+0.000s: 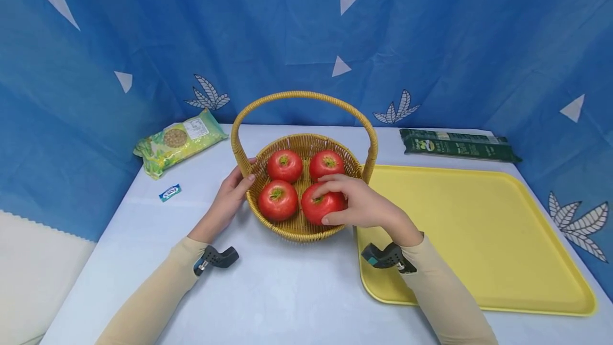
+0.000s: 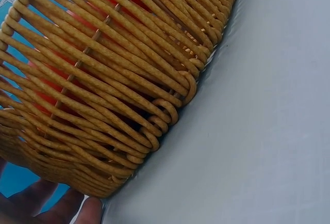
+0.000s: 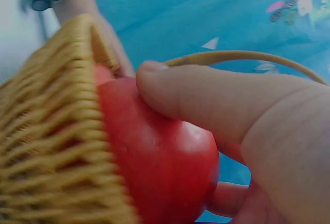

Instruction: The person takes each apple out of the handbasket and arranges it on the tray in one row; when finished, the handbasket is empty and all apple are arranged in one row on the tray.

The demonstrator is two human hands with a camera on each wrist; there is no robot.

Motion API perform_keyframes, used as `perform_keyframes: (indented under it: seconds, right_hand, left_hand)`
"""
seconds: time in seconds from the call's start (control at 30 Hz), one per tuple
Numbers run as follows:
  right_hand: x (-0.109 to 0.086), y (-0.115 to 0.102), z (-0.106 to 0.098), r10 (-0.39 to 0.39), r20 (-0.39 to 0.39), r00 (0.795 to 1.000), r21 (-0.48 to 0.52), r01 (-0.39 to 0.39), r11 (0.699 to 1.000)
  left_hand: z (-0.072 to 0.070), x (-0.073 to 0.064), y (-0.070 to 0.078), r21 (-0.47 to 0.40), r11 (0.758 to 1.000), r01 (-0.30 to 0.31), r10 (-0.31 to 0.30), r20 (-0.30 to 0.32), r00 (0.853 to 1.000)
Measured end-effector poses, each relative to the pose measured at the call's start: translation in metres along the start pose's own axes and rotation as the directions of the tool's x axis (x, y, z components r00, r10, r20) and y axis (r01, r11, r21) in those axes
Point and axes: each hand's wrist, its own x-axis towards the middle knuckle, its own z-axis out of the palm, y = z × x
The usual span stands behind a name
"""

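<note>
A wicker basket [image 1: 294, 236] with a tall arched handle stands mid-table, holding several red apples [image 1: 284, 166]. My left hand [image 1: 229, 198] grips its left side near the foot of the handle, thumb at the rim. From the left wrist, fingers [image 2: 90, 211] show against the lower outside of the weave. Inside the basket, my right hand [image 1: 356, 201] holds the near-right apple [image 1: 318, 207], fingers over its top and thumb on its near side. The right wrist view shows the thumb [image 3: 175, 87] pressed on this apple [image 3: 160, 152], beside the basket rim.
A yellow tray [image 1: 460, 238] lies to the right, partly under my right forearm. Behind it is a long dark green packet [image 1: 460, 145]. At the back left lies a green and yellow bag [image 1: 179, 142], with a small blue wrapped sweet [image 1: 170, 192] nearer.
</note>
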Motion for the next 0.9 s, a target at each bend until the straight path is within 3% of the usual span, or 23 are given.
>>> perform_keyframes:
  seconds: [0.27, 0.53, 0.9]
  right_hand:
    - [-0.029, -0.009, -0.037, 0.038, -0.003, 0.999, 0.143, -0.037, 0.989]
    - [-0.068, -0.010, -0.077, -0.011, -0.038, 0.999, 0.156, 0.017, 0.988]
    - [-0.097, 0.016, -0.096, -0.065, -0.115, 0.991, 0.190, 0.086, 0.978]
  left_hand:
    - [-0.001, -0.002, 0.000, 0.003, 1.000, 0.001, -0.001, 0.000, 1.000]
    - [0.002, -0.001, -0.001, -0.010, 1.000, -0.008, 0.008, 0.004, 1.000]
    - [0.001, -0.002, -0.002, -0.001, 1.000, -0.018, 0.018, -0.005, 1.000]
